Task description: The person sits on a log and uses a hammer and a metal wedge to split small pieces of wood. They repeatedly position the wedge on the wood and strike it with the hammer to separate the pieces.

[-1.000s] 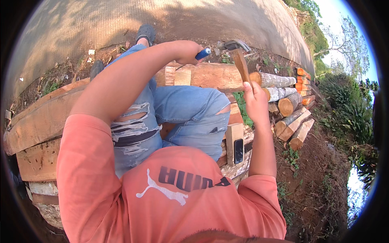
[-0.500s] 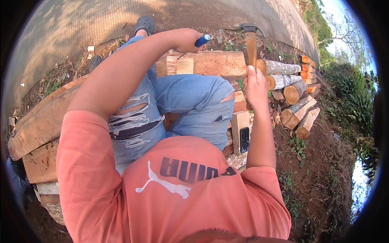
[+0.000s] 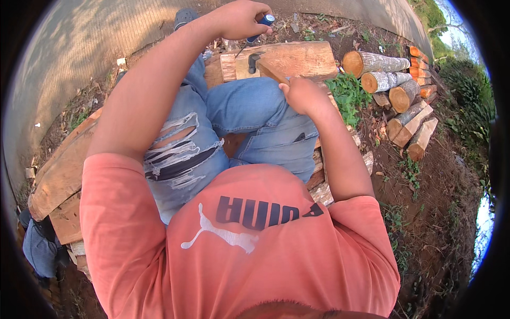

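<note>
My left hand (image 3: 245,20), at the far middle, is closed round the blue handle of a screwdriver (image 3: 260,30). Its thin metal shaft slants down toward a small pale wood block (image 3: 243,65). My right hand (image 3: 305,95) grips the wooden handle of a claw hammer (image 3: 272,71), whose dark head lies over the pale block, just right of the shaft. I cannot tell whether the head touches the wood. Beneath is a thick reddish-brown timber piece (image 3: 303,56), beyond my bent knee in torn jeans (image 3: 244,103).
Cut logs (image 3: 380,63) and split pieces lie stacked at the right, beside green weeds (image 3: 348,98). Long timber slabs (image 3: 61,165) extend on the left. Past the timber runs a paved strip (image 3: 106,32). A grey cloth (image 3: 41,247) hangs at lower left.
My right hand has swung the hammer from the right, bringing its head leftward and down over the pale block. The left hand still holds the screwdriver. The view has shifted somewhat.
</note>
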